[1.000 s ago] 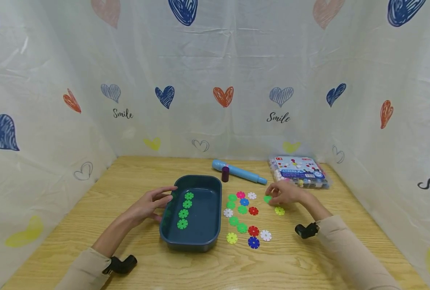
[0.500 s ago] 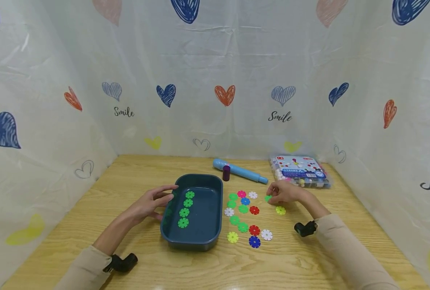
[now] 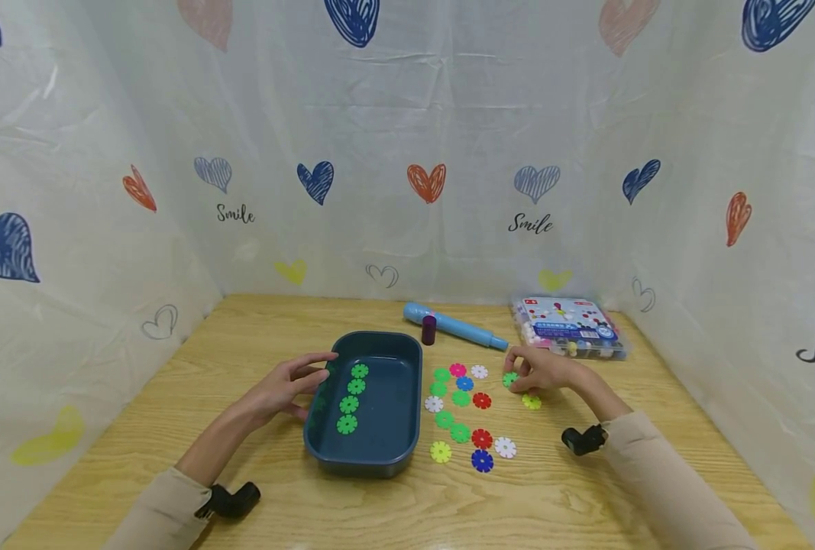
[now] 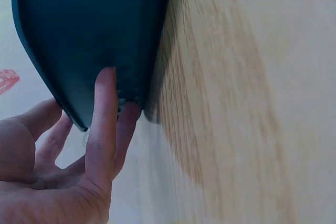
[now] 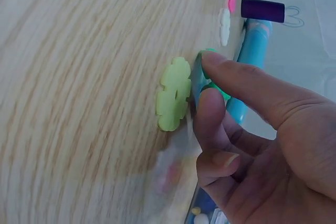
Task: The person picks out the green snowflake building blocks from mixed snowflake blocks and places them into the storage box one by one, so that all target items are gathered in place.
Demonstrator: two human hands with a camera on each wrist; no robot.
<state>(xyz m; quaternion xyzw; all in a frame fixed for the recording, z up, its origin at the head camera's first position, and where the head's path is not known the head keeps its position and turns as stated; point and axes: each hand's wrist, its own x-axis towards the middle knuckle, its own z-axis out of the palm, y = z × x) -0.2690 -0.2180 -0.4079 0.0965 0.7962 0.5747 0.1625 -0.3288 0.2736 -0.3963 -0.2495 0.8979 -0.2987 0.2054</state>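
My left hand (image 3: 289, 387) rests against the left side of a dark blue tray (image 3: 417, 412), its fairly straight fingers (image 4: 105, 124) touching the outer wall and rim. Inside the tray several green snowflake discs lie in a line, one of them a disc (image 3: 347, 424) at the near end. My right hand (image 3: 543, 370) pinches a green snowflake disc (image 3: 509, 380) between thumb and forefinger. A yellow snowflake disc (image 5: 174, 95) lies on the table just beside those fingertips. Between tray and right hand, several discs are scattered, including a red disc (image 3: 481, 438) and a dark blue disc (image 3: 482, 461).
Behind the discs lie a light blue tube-shaped object (image 3: 455, 327) and a small dark purple cylinder (image 3: 428, 331). A clear plastic box (image 3: 572, 328) of colourful parts stands at the back right. A white curtain (image 3: 380, 252) with hearts encloses the wooden table (image 3: 256, 336).
The green disc at my right hand now shows more of its face, tilted at the fingertips. My right hand has shifted slightly toward me. The left hand and tray stay in place.
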